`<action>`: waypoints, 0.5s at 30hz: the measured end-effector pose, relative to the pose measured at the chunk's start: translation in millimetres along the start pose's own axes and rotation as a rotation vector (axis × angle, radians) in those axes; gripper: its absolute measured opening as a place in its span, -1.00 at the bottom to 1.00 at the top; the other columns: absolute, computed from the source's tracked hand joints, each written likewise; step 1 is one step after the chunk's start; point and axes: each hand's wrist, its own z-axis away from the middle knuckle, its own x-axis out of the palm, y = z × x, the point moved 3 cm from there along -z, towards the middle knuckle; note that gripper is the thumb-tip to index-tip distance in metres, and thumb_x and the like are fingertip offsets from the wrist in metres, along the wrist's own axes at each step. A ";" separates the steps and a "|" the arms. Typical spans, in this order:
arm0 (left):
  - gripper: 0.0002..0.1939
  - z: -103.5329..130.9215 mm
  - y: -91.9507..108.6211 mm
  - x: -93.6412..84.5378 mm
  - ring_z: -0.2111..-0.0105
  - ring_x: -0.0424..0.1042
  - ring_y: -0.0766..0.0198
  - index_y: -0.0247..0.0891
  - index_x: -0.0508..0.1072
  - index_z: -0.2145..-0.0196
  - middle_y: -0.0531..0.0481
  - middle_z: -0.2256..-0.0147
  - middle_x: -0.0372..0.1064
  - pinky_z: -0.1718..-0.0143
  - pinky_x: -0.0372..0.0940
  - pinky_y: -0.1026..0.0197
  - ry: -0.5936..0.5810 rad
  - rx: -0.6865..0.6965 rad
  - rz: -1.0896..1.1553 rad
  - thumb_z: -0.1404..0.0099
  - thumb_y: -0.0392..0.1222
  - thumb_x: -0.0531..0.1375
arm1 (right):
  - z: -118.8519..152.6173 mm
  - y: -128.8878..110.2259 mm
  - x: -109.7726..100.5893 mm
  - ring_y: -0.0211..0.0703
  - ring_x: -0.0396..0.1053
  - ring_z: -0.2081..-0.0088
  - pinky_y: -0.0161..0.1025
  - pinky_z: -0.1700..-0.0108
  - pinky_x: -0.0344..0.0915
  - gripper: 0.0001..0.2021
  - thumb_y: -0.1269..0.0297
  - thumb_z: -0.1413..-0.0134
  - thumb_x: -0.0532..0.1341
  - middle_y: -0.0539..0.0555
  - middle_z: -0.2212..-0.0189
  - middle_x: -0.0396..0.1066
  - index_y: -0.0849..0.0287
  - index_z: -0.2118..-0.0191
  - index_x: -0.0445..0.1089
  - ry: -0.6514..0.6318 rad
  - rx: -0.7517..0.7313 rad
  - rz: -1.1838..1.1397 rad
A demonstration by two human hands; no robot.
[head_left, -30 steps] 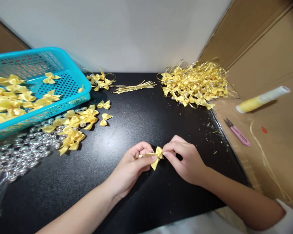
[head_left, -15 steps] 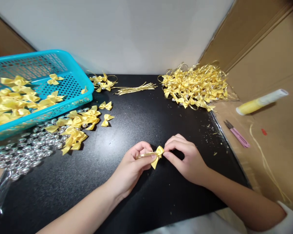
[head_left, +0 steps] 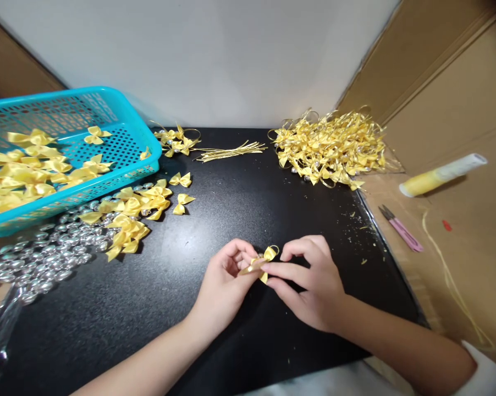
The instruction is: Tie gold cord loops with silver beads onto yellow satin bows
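A small yellow ribbon bow [head_left: 269, 254] with a thin gold tie is held over the black table. My left hand [head_left: 227, 278] is closed on it, thumb and fingers pinching the bow's left side. The end of the gold tie curls above the bow in a small loop. From the right, my right hand [head_left: 312, 280] has its index finger and thumb at the bow's lower tail, closed around it. Fingers partly hide the bow's centre.
A turquoise basket [head_left: 128, 118] of yellow bows stands at left. By it lie silver beads [head_left: 52, 261] and loose bows [head_left: 128, 234]. Gold ties [head_left: 231, 151] and a heap of tied bows [head_left: 330, 146] are at the back. Pink-handled snips [head_left: 402, 231] and a tube [head_left: 444, 175] lie right.
My right hand has shifted from the bow's right loop down to its lower tail, close to my left thumb. A gold tie loop now shows above the bow.
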 end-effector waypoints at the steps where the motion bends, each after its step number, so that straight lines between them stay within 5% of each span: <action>1: -0.77 1.1 0.7 0.6 0.53 0.21 0.43 -0.26 0.33 0.48 0.14 0.56 0.27 0.46 0.12 0.37 0.006 0.032 -0.051 -0.06 -0.22 0.36 | 0.9 0.1 1.6 -0.16 0.25 0.29 -0.14 0.21 0.23 -0.86 0.40 -0.07 0.27 0.02 0.39 0.33 0.02 0.25 0.50 -0.009 0.015 0.033; 6: -0.84 7.2 1.2 -0.4 0.55 0.20 0.37 -0.24 0.36 0.48 0.11 0.58 0.25 0.48 0.11 0.31 0.034 0.140 -0.259 -0.16 -0.20 0.28 | 2.3 5.9 7.6 -0.13 0.22 0.32 -0.12 0.23 0.20 -0.95 0.33 -0.10 0.27 0.04 0.42 0.32 0.08 0.32 0.50 -0.025 0.139 0.089; 15: -0.87 8.0 5.4 1.4 0.57 0.14 0.37 -0.23 0.35 0.48 0.12 0.59 0.20 0.51 0.07 0.30 0.014 0.190 -0.355 -0.18 -0.21 0.24 | 3.2 5.5 10.7 -0.19 0.21 0.33 -0.17 0.23 0.15 -0.84 0.46 -0.17 0.20 0.00 0.45 0.27 0.09 0.38 0.47 0.029 0.028 -0.029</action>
